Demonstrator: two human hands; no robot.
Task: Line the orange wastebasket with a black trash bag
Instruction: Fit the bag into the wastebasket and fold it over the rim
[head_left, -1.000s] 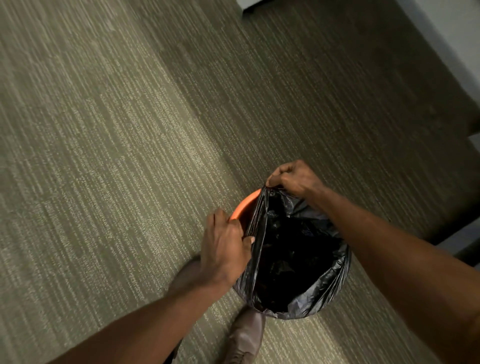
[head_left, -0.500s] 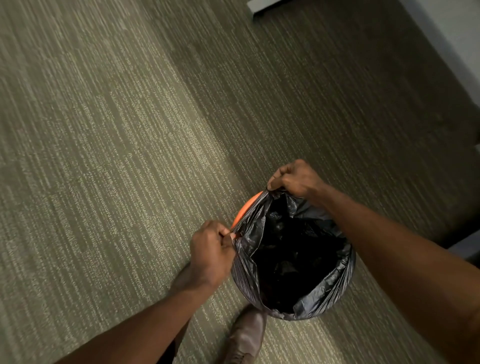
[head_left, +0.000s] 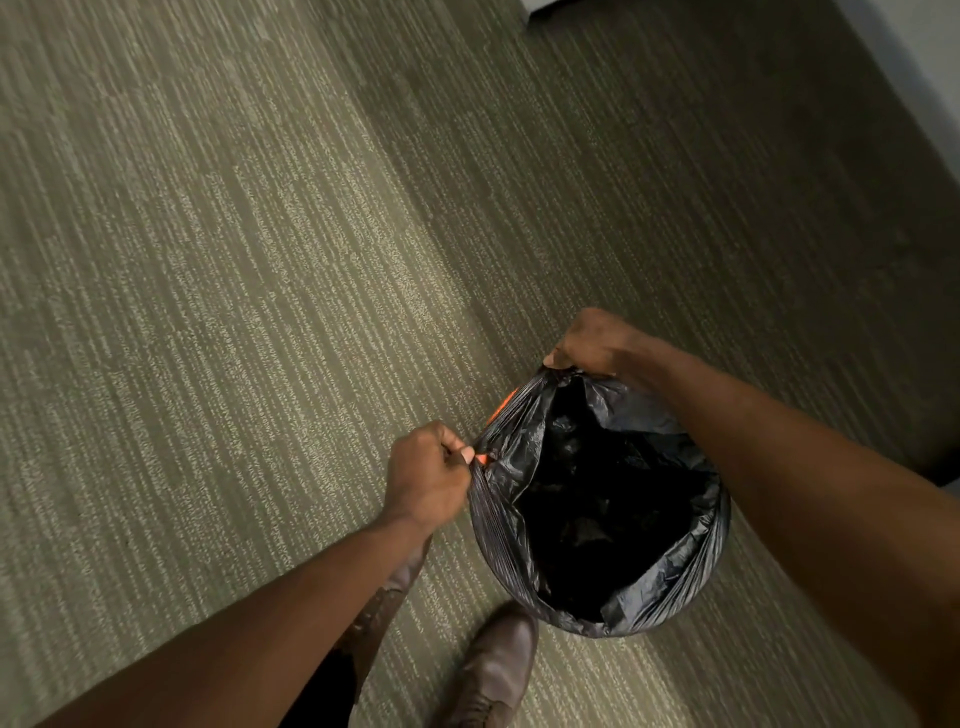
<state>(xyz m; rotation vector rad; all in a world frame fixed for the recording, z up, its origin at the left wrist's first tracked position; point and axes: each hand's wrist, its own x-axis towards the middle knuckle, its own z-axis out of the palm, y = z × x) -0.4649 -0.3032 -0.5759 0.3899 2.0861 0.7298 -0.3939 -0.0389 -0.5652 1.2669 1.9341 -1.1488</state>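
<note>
The black trash bag (head_left: 597, 499) hangs open inside the orange wastebasket (head_left: 503, 404), which stands on the carpet at lower right. Only a thin sliver of orange rim shows at the upper left; the bag's edge covers the rest. My left hand (head_left: 428, 475) pinches the bag's edge at the left side of the rim. My right hand (head_left: 597, 345) grips the bag's edge at the far side. The bag's mouth is stretched between both hands. The basket's walls are hidden under the plastic.
Grey-green striped carpet (head_left: 234, 286) spreads all around. Two brown shoes (head_left: 493, 670) stand just in front of the basket. A pale wall base (head_left: 924, 62) runs along the upper right, and a dark edge sits at the right.
My left hand took a pinch on the bag's edge and pulled it out over the left rim. Less orange rim shows now. My right hand stayed at the far side.
</note>
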